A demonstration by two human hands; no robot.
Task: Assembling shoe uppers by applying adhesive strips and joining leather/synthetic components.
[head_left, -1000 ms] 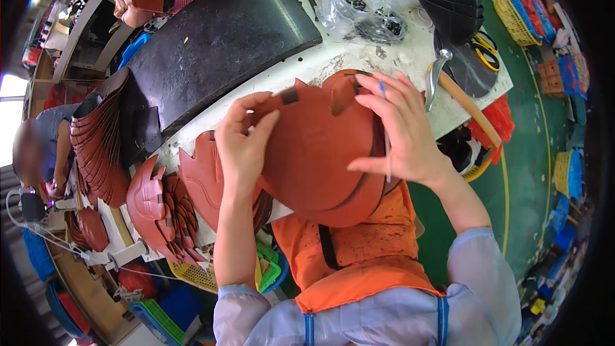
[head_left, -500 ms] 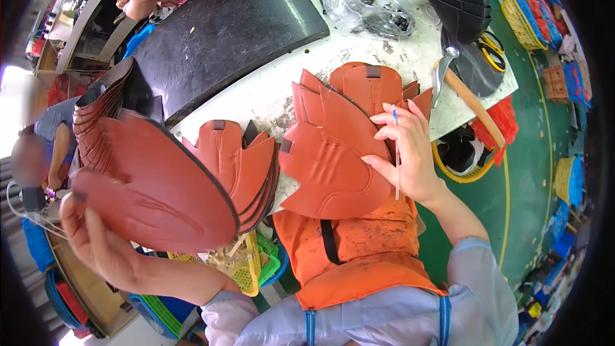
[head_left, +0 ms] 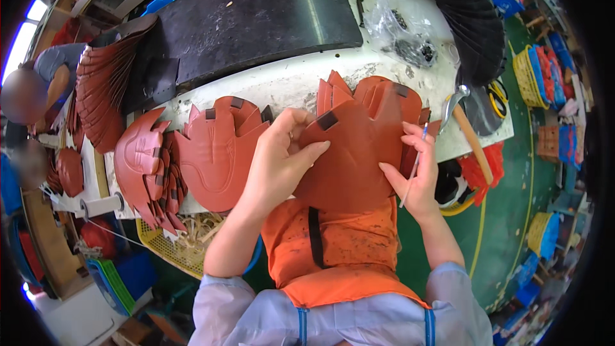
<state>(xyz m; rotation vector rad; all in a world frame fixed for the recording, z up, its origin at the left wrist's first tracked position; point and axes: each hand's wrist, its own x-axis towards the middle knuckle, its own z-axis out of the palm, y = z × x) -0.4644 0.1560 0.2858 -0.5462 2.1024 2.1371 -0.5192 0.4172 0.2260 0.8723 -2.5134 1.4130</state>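
Leather panel point(head_left: 349, 176): your left hand point(head_left: 280, 163) pinches its edge. Your half-curled right hand point(head_left: 419, 182) holds a thin stick point(head_left: 410, 179); slipping, it could scuff the leather.

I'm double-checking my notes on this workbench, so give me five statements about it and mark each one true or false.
1. The left hand holds a reddish-brown piece. True.
2. The right hand holds scissors. False: it holds a thin pen-like stick.
3. The hammer has a wooden handle. True.
4. The clear plastic bag lies to the left of the black slab. False: the bag lies to the right of the slab.
5. The apron is orange. True.
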